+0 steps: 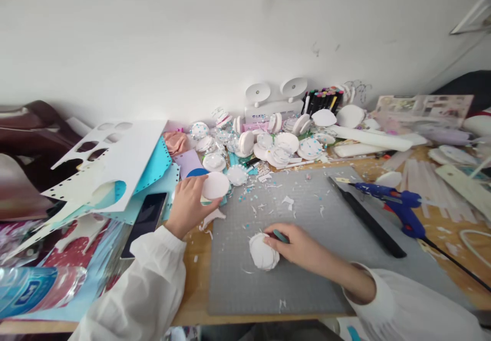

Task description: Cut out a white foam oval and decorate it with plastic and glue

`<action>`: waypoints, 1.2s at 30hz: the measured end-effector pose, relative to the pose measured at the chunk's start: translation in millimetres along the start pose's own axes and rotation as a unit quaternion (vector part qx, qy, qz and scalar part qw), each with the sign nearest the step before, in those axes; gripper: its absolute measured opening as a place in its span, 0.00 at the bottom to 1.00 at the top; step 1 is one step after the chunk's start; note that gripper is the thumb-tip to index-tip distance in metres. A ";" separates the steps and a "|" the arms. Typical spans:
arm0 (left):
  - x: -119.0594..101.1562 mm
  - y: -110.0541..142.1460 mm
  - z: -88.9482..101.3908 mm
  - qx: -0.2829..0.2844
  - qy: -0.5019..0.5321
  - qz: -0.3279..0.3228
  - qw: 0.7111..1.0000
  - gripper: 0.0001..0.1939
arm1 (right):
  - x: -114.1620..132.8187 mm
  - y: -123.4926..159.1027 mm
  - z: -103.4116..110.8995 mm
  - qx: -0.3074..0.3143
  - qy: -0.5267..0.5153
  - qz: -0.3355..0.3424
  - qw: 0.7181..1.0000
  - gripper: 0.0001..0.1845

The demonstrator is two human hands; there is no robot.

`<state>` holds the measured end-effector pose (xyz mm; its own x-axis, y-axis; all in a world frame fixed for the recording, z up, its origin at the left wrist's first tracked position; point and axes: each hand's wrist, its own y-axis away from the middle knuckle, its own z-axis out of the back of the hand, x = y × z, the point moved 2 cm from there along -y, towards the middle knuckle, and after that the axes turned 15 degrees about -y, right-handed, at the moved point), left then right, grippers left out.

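Observation:
My left hand (187, 204) reaches to the left edge of the grey cutting mat (307, 259) and holds a round white foam disc (215, 185) by its rim. My right hand (301, 249) rests on the mat, fingers closed around a small teal-handled tool (281, 236). Its fingertips press against a white scalloped paper round (264, 251) lying on the mat. Both sleeves are white.
A pile of white discs and decorated rounds (276, 144) lies behind the mat, by a marker set (322, 100). A blue glue gun (399, 205) and black ruler (368, 218) lie right. White card with cut circles (111, 162), a phone (148, 218) and a bottle (34, 290) sit left.

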<state>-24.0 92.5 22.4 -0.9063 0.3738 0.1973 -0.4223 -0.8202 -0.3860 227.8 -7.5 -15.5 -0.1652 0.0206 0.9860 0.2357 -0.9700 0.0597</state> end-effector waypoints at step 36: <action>-37.0 -17.8 -42.3 0.059 0.028 -0.081 0.995 0.23 | -27.2 -120.1 52.8 -0.123 0.112 0.174 0.970 0.05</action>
<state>16.3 111.5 -16.1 -0.8272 0.5265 0.1962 -0.5613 -0.7910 -0.2435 254.6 121.3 -41.3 -0.3273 -0.3459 0.8793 0.0829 -0.9375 -0.3379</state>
